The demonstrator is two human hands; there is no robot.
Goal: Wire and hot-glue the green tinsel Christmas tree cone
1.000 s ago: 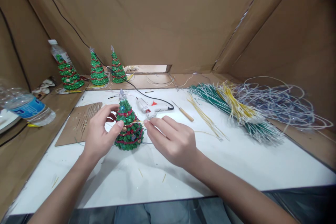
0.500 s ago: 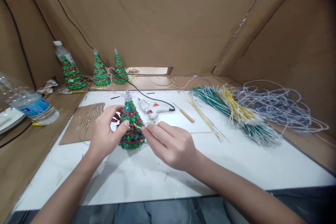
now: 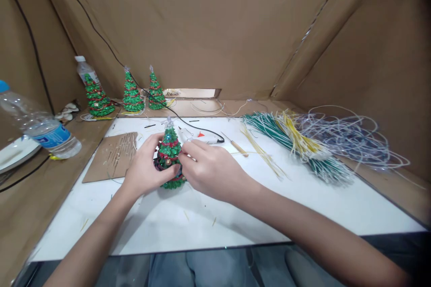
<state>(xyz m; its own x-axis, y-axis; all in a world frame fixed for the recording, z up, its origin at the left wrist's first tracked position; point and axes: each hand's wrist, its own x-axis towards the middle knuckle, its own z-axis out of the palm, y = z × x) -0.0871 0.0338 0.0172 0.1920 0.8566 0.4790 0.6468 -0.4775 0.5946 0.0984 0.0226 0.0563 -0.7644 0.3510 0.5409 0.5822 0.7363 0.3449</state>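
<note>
A small green Christmas tree [image 3: 171, 147] with red garland and a clear tip stands upright on the white board. My left hand [image 3: 151, 161] is closed around its left side, thumb across the front. Against the tree's right side, my right hand [image 3: 208, 166] pinches with thumb and forefinger. The thin yellow wire seen in those fingers half a second ago is now mostly hidden by them. Behind the right hand lies a white glue gun [image 3: 208, 136], partly covered.
An awl [image 3: 239, 148] and loose yellow wires [image 3: 262, 152] lie right of the hands. Farther right are green wire bundles [image 3: 279, 136] and a clear tangle [image 3: 353, 139]. Left are a cardboard piece [image 3: 107, 157] and a water bottle [image 3: 50, 132]. More trees [image 3: 133, 94] stand behind.
My right hand has moved in against the tree, its fingertips now at the tree's side. The left thumb has shifted lower across the front. The whole view has shifted slightly.
</note>
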